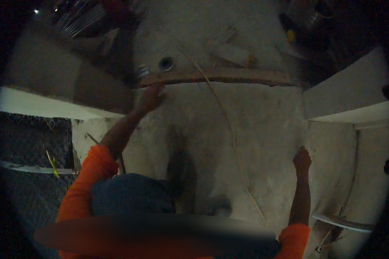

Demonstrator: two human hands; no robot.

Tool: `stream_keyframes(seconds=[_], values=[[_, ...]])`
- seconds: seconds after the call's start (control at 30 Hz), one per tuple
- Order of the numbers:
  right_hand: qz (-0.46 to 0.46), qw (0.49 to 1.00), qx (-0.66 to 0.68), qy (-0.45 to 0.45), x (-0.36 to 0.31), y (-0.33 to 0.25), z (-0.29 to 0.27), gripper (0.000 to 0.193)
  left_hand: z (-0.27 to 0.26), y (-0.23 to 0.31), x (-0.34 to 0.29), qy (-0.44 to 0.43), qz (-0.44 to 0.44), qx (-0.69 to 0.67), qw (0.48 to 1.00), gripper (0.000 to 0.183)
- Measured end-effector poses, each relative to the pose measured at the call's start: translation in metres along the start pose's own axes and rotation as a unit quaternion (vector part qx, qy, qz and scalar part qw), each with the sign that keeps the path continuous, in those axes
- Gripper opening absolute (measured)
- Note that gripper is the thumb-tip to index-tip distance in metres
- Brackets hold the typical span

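My left hand [152,98] reaches forward, just short of the raised ledge [220,77] that crosses the floor. Its fingers look loosely curled, and nothing shows in them. Farther right and nearer to me, my right hand [303,159] is closed like a fist above the floor, with no object visible in it. Between the two runs a long thin cord or stick [227,117], crossing the ledge and the pale floor [268,125]. Beyond my left hand lies a dark round ring-shaped thing [166,64]. Dim light blurs the finger detail.
Low walls flank me, left [52,103] and right [354,108]. Past the ledge lies a pale long piece [231,52]. Dark clutter stands at the far right, with a shiny container [314,18]. A yellow tie [52,165] hangs on a pale bar at left.
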State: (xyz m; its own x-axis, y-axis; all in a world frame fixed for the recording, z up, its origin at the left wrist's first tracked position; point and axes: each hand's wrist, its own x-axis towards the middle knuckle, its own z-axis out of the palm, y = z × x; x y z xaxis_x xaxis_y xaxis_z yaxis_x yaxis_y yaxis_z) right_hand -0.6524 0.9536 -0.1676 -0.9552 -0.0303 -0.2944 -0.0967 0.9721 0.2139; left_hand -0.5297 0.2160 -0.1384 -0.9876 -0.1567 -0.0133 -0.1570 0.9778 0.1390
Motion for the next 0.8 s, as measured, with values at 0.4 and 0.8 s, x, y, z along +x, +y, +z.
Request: stream_keyframes(seconds=[0.4, 0.8], values=[[0.030, 0.993, 0.052, 0.106, -0.058, 0.036, -0.042, 0.019, -0.015, -0.048, 0.133, -0.096, -0.112, -0.211, 0.966, 0.039], [0.024, 0.998, 0.049, -0.041, -0.140, 0.051, -0.041, 0.017, -0.032, -0.101, 0.156, 0.026, -0.101, -0.174, 0.979, 0.038]])
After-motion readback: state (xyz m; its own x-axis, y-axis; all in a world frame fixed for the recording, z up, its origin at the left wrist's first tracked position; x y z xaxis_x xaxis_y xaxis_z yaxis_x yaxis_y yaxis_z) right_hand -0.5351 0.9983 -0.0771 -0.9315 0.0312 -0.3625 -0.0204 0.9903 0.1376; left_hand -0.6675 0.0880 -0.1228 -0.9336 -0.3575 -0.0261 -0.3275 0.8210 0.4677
